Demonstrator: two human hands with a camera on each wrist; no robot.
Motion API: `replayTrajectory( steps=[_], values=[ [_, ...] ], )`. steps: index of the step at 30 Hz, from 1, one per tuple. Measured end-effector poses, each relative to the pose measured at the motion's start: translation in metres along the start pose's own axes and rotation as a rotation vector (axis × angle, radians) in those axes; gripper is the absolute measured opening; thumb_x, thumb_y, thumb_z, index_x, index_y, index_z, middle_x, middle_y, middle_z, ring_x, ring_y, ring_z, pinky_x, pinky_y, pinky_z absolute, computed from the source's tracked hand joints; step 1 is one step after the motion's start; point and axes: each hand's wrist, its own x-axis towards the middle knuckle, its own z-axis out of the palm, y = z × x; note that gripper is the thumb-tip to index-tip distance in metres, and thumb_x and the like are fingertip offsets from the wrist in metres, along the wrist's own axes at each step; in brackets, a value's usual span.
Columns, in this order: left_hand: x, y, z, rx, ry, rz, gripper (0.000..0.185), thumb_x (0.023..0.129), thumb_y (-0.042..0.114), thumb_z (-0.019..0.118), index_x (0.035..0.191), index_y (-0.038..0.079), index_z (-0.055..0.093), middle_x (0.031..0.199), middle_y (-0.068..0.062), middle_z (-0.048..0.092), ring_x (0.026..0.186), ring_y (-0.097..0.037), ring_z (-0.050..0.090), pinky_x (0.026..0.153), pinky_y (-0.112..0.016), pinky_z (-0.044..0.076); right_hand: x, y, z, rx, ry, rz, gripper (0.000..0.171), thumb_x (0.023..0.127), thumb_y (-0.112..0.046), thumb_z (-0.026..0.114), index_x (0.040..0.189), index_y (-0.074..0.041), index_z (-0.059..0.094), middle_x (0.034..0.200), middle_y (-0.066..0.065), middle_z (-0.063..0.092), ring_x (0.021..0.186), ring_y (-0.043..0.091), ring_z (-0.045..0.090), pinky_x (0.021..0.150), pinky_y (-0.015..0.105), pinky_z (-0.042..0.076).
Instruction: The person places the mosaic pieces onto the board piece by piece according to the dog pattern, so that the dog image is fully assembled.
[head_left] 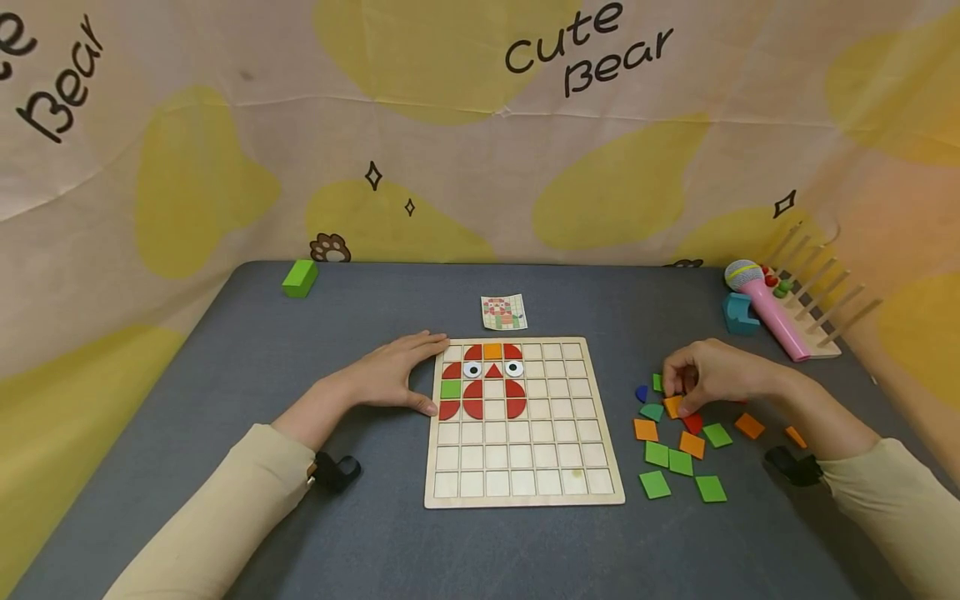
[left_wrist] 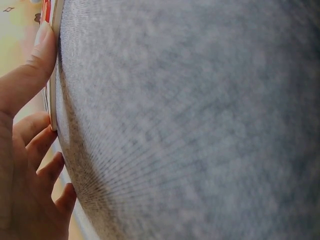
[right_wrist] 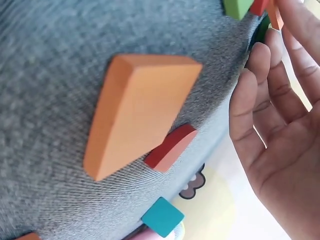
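A wooden grid board [head_left: 547,458] lies on the table, its upper left cells filled with red curved pieces, a green square [head_left: 450,389], an orange square [head_left: 492,351], a red triangle and two eye discs [head_left: 472,369]. My left hand [head_left: 390,371] rests against the board's left edge, thumb on its side and fingers extended by the top corner. Off to the right, my right hand [head_left: 708,375] pinches an orange square tile [head_left: 673,407] between thumb and fingers, just over the loose pieces. In the right wrist view that orange tile [right_wrist: 274,15] is partly hidden by the fingers.
Loose green tiles [head_left: 711,489], orange tiles [head_left: 692,445] and a blue piece [head_left: 641,393] lie right of the board. A small picture card [head_left: 504,312] sits behind it. Farther off are a green block [head_left: 301,278], a pink microphone [head_left: 776,317], a teal block [head_left: 741,314] and a pegged rack [head_left: 825,342].
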Motion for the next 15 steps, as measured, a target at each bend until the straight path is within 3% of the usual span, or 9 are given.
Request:
replayTrajectory(
  steps=[7, 15],
  values=[
    [0.000, -0.001, 0.000, 0.003, 0.002, 0.000, 0.105, 0.074, 0.057, 0.079, 0.156, 0.014, 0.031, 0.165, -0.008, 0.028, 0.154, -0.035, 0.021, 0.118, -0.065, 0.025, 0.001, -0.005, -0.005, 0.014, -0.016, -0.007, 0.013, 0.080, -0.018, 0.081, 0.082, -0.015, 0.068, 0.074, -0.004, 0.068, 0.065, 0.005, 0.058, 0.061, 0.024, 0.053],
    [0.000, -0.001, 0.001, -0.002, 0.000, 0.002, 0.105, 0.074, 0.057, 0.079, 0.156, 0.014, 0.031, 0.165, -0.008, 0.028, 0.154, -0.035, 0.021, 0.119, -0.065, 0.025, 0.012, -0.022, -0.010, 0.029, -0.018, 0.014, 0.011, 0.085, -0.019, 0.077, 0.092, -0.015, 0.069, 0.080, -0.001, 0.070, 0.070, 0.008, 0.060, 0.065, 0.024, 0.054]
  ],
)
